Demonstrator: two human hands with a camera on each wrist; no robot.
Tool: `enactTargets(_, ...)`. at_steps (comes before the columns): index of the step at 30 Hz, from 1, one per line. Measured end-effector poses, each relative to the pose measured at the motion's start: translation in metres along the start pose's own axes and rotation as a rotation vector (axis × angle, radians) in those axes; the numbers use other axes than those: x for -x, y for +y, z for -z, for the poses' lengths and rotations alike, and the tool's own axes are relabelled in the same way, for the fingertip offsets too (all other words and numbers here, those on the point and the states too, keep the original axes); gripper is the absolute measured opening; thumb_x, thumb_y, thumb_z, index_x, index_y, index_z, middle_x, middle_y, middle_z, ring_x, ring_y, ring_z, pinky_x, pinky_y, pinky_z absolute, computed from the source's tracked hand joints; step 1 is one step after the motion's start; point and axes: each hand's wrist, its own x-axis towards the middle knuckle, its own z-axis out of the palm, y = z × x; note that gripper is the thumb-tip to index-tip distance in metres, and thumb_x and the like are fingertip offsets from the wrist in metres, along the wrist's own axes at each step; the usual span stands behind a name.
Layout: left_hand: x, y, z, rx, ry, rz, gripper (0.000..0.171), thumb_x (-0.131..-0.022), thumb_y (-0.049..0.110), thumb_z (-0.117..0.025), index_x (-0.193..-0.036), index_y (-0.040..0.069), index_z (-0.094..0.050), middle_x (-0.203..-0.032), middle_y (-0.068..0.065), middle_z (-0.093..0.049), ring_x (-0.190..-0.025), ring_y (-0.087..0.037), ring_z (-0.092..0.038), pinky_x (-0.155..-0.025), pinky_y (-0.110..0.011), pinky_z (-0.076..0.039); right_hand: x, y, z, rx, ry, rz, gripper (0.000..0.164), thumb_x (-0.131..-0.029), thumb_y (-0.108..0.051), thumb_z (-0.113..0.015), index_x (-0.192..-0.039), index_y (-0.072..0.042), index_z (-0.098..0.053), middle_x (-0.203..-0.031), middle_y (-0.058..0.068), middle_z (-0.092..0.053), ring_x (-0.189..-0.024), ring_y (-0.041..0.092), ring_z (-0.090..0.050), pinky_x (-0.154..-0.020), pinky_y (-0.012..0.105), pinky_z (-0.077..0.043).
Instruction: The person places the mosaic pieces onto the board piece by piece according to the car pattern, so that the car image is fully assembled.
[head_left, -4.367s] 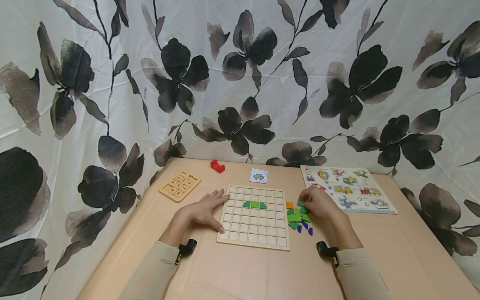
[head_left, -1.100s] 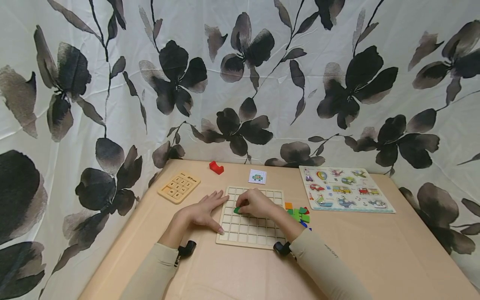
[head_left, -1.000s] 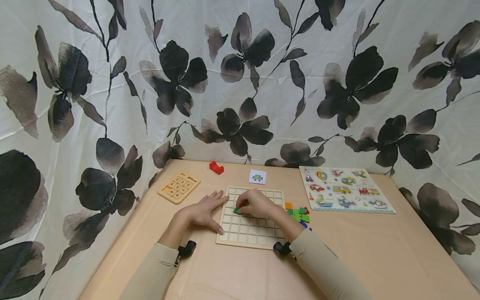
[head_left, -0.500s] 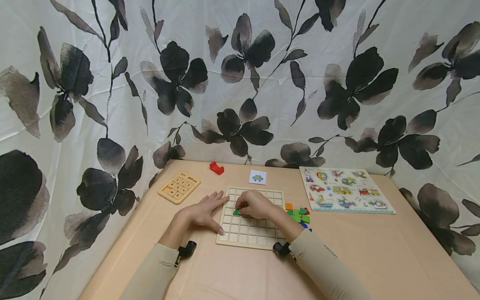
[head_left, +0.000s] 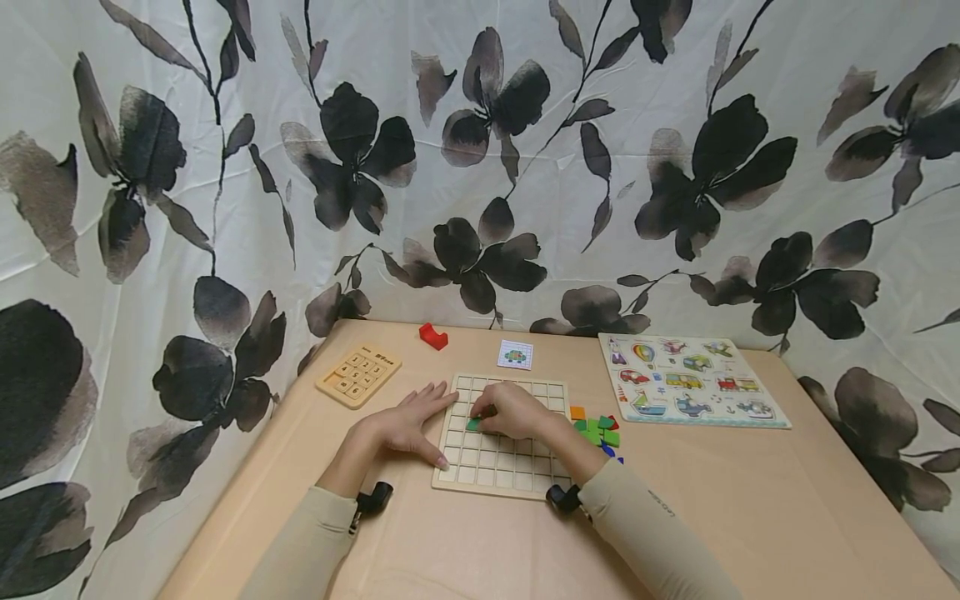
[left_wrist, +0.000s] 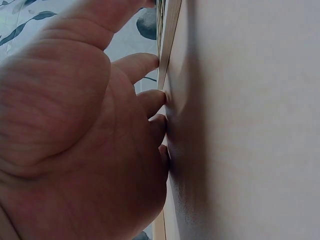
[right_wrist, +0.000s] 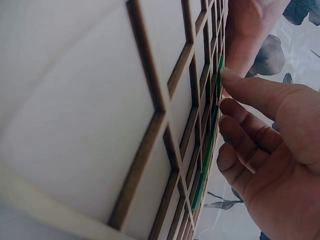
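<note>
In the head view my left hand (head_left: 405, 427) lies spread at the left side of the wooden grid board (head_left: 510, 486), its thumb on the frame. The left wrist view shows this hand's fingertips (left_wrist: 159, 100) down on the table and against the board's edge. My right hand (head_left: 512, 410) is over the upper left part of the board, thumb and curled fingers at a small green tile (head_left: 473, 424). Seen from the right wrist, the thumb touches the green tile (right_wrist: 220, 75), which sits low at the grid. Further green tiles (right_wrist: 202, 172) lie along the grid beneath the fingers.
Right of the board is a pile of green tiles (head_left: 594, 430) with blue, red and an orange tile (head_left: 577, 412). Behind stand a pattern card (head_left: 515, 354) and a red block (head_left: 433, 336). A number puzzle (head_left: 359, 375) lies left, a picture puzzle board (head_left: 693, 381) right.
My right hand has moved left from the tile pile onto the board with a green tile. Over the last second it shifts the tile slightly towards me. My left hand stays put.
</note>
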Motion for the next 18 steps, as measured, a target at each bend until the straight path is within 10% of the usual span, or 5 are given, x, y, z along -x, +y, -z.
enactTargets(18, 0.002, 0.002, 0.001, 0.015, 0.005, 0.005, 0.123, -0.072, 0.057, -0.090, -0.167, 0.016, -0.024, -0.176, -0.017, -0.004, -0.163, -0.038, 0.003, -0.131, -0.059, -0.002, 0.039, 0.007, 0.024, -0.090, 0.155, 0.002, 0.022, -0.092, -0.013, -0.079, -0.113, -0.009, -0.080, -0.098, 0.002, -0.074, -0.076, 0.012, -0.059, -0.065, 0.024, -0.050)
